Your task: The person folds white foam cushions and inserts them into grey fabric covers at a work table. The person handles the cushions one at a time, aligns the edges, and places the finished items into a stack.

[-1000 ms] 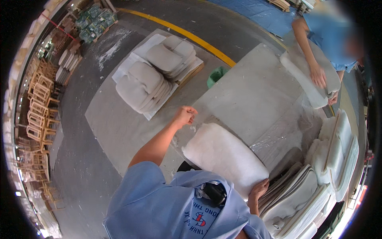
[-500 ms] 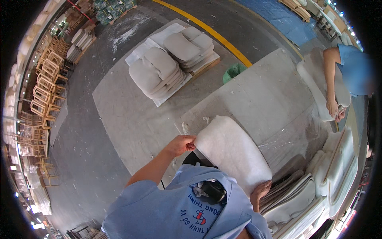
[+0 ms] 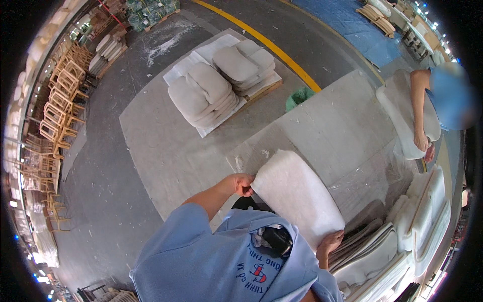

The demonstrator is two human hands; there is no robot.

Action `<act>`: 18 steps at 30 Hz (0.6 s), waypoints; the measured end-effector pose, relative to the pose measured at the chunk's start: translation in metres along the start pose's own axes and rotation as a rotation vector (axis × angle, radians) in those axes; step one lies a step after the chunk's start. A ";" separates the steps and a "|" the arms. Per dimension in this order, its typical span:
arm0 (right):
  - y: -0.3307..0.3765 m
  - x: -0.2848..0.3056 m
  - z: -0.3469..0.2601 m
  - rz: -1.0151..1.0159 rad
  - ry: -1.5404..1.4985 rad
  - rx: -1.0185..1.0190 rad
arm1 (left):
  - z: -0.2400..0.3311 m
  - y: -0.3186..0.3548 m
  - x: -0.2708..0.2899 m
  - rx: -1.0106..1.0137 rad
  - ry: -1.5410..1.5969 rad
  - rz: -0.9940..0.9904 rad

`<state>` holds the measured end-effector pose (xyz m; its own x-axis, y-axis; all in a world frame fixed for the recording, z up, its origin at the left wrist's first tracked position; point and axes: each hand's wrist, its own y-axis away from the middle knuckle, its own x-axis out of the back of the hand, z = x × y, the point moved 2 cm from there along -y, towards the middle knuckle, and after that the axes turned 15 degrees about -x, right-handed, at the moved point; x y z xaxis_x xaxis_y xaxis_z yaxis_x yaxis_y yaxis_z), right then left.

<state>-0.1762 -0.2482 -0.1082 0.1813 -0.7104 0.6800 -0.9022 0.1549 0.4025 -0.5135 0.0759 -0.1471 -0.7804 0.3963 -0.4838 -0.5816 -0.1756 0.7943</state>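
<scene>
A white, fluffy padded cushion (image 3: 299,194) lies in front of me on the edge of a grey-topped table, slanting from upper left to lower right. My left hand (image 3: 243,184) is closed in a pinch on the cushion's left edge. At its lower right corner, my right hand (image 3: 329,242) grips the rim, with part of the palm and the fingers underneath hidden. Beside my right hand stands a row of grey cushion covers or pads (image 3: 370,246), packed on edge.
White padded pieces (image 3: 420,216) are stacked at the right. Across the table (image 3: 332,126) a co-worker's hands (image 3: 421,143) handle a grey cushion (image 3: 397,105). Grey cushions (image 3: 201,90) are piled on a floor pallet. A green sack (image 3: 298,98) sits behind the table; wooden chair frames (image 3: 60,100) line the left.
My left forearm has swung slightly, its elbow out and forward, the hand still on the cushion's edge. The co-worker's upper body has shifted a little. The cushion stays nearly where it was.
</scene>
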 end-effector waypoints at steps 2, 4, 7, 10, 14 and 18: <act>-0.004 0.004 0.000 0.011 0.011 0.009 | 0.002 -0.001 -0.005 0.029 -0.048 -0.055; 0.001 0.001 -0.003 -0.006 0.027 0.004 | 0.001 0.001 -0.001 0.053 -0.088 -0.121; 0.009 -0.001 -0.008 -0.002 0.064 -0.036 | -0.003 0.003 -0.001 0.018 -0.069 -0.176; 0.011 0.000 -0.011 -0.022 0.035 0.009 | -0.004 0.005 -0.002 -0.012 -0.021 -0.287; 0.015 -0.001 -0.010 0.013 0.013 -0.086 | 0.001 0.008 -0.024 -0.057 0.030 -0.377; 0.007 0.007 0.003 0.095 -0.057 -0.151 | 0.009 0.008 -0.062 0.010 0.225 -0.366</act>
<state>-0.1821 -0.2540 -0.1028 0.0719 -0.7248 0.6852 -0.8445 0.3213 0.4285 -0.4678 0.0582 -0.1081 -0.5547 0.2236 -0.8014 -0.8278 -0.0508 0.5587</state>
